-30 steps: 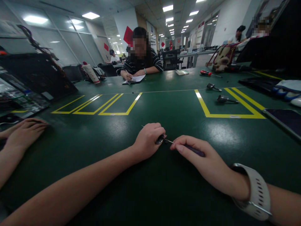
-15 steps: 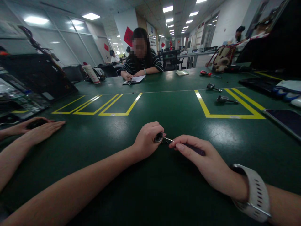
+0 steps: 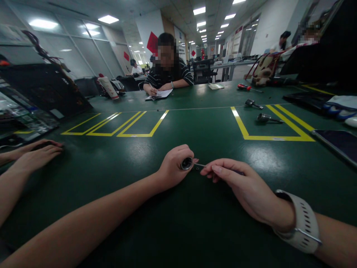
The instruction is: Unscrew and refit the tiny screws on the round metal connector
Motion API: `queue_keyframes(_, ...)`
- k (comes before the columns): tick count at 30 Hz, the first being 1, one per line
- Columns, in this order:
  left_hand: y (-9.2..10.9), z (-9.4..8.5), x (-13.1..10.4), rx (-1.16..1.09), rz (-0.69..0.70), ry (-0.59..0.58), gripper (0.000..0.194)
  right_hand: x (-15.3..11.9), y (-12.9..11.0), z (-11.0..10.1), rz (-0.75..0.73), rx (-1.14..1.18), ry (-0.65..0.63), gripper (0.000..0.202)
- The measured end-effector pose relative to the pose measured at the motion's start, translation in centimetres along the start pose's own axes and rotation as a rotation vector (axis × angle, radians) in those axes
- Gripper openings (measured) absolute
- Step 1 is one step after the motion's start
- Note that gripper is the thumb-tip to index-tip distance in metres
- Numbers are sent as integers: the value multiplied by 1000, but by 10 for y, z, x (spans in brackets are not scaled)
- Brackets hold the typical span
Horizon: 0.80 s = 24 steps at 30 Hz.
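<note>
The left hand (image 3: 175,167) is curled into a fist, its fingers clamped around a cylindrical metal cup (image 3: 186,163) that shows at the thumb side. The cup's mouth faces back toward the wearer and a little right; its long axis runs into the fist, where the rest of its length is hidden. Right of those fingers, the right hand (image 3: 242,182) pinches a slim screwdriver (image 3: 200,165), thumb and fingertips closed on it. The screwdriver's long axis runs roughly from side to side – its shaft leaves the right fingertips and points left to the cup's mouth. Whether the tip touches the inner wall I cannot tell.

The cup is shiny grey, with a bright rim around a dark hollow. The shaft is thin and silvery; the dark handle is mostly covered by the right hand.

Just below the shaft, between the two sets of fingers, a small dark ring (image 3: 197,169) lies on the green tabletop (image 3: 209,230). Ahead and to the right of the right fingers, a stemmed metal cup (image 3: 263,118) lies inside a yellow tape outline (image 3: 262,137) – a similar stemmed piece (image 3: 250,102) lies near its far side. Farther beyond is a red-handled screwdriver (image 3: 244,87). Well left of the left fingers, a co-worker's hands (image 3: 37,160) rest on the tabletop.
</note>
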<state>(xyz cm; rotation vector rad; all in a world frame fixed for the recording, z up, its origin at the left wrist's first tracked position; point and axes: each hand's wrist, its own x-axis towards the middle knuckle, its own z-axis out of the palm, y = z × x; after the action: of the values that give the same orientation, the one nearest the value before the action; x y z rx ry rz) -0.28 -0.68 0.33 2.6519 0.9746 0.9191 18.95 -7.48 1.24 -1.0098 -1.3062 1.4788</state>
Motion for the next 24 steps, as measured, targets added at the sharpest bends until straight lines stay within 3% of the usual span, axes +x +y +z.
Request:
queue_keyframes(5, -1, 2, 2, 45, -21, -2, 18, -2, 1, 0, -59, -71, 15, 20)
queue_keyframes(9, 1, 2, 3, 207, -14, -85, 17, -7, -3, 2, -119, -307, 16, 18)
queue_keyframes(12, 4, 2, 2, 341, 21, -132, 16, -7, -5, 2, -129, -360, -13, 18)
queue_keyframes(17, 4, 1, -2, 354, 77, -106, 16, -2, -1, -1, -48, -173, -25, 19)
queue_keyframes(24, 0, 0, -3, 51, 52, 5, 16, -1, -1, 1, 37, 127, -2, 16)
